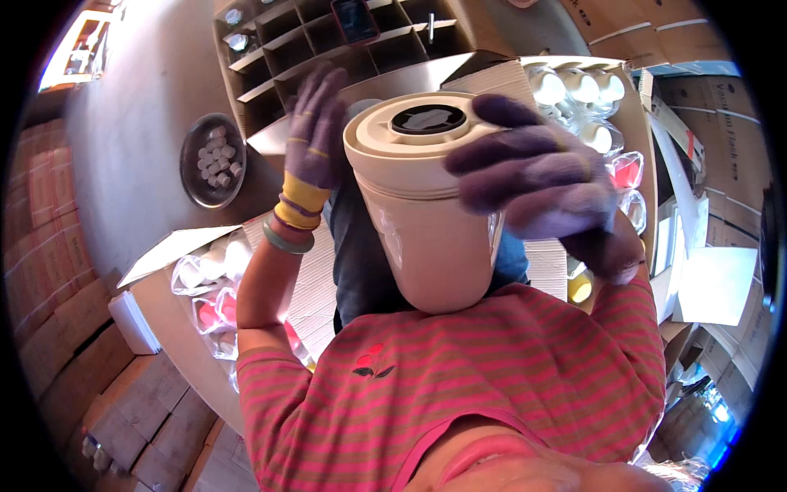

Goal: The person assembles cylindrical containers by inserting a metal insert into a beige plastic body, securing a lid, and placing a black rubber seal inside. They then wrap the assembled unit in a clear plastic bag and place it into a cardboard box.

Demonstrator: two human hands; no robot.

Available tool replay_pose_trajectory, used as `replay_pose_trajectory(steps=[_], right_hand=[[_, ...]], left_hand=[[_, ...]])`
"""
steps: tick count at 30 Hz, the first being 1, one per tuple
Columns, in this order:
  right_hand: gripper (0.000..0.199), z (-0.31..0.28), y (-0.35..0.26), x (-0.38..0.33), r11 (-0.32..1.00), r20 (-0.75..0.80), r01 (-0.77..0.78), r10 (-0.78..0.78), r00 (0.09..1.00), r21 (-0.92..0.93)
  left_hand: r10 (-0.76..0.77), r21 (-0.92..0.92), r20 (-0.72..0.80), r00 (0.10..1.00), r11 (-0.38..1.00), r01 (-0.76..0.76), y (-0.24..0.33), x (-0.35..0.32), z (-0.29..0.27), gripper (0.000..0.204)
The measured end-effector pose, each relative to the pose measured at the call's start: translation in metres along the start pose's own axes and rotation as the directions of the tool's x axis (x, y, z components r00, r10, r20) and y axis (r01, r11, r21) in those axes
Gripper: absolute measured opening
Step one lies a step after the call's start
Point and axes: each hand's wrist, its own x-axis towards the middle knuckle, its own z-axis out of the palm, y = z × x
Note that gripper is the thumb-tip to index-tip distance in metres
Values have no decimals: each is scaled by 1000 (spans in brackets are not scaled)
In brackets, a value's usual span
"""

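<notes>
A cream, tapered flask-like container [434, 238] stands upright against my lap, its base near my striped shirt. On top is a cream lid [373, 129] with a glossy black round inset [428, 120]. My left hand [316, 135], in a purple knitted glove with a yellow cuff, is raised just left of the lid, fingers stretched out and holding nothing. The gloved right hand [537, 172] has its fingers spread across the lid's right side and rim. Whether those fingertips press on the lid is unclear; the hand hides that edge.
A divided carton [279, 57] with a phone [355, 20] on it lies ahead. A metal bowl [190, 160] holds several small white pieces [220, 160]. Open boxes of plastic-wrapped containers [582, 86] flank me at right and left. Stacked cartons [49, 213] line the sides.
</notes>
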Motion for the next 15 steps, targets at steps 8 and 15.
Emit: replay_pose_trajectory(steps=[8, 15], right_hand=[[47, 16, -5, -1, 961, -180, -259, 272, 945, 92], [40, 13, 5, -15, 999, -58, -31, 32, 998, 10]], left_hand=[[-91, -425, 157, 983, 892, 151, -21, -10, 13, 49], [-189, -617, 241, 952, 728, 300, 13, 29, -9, 50]])
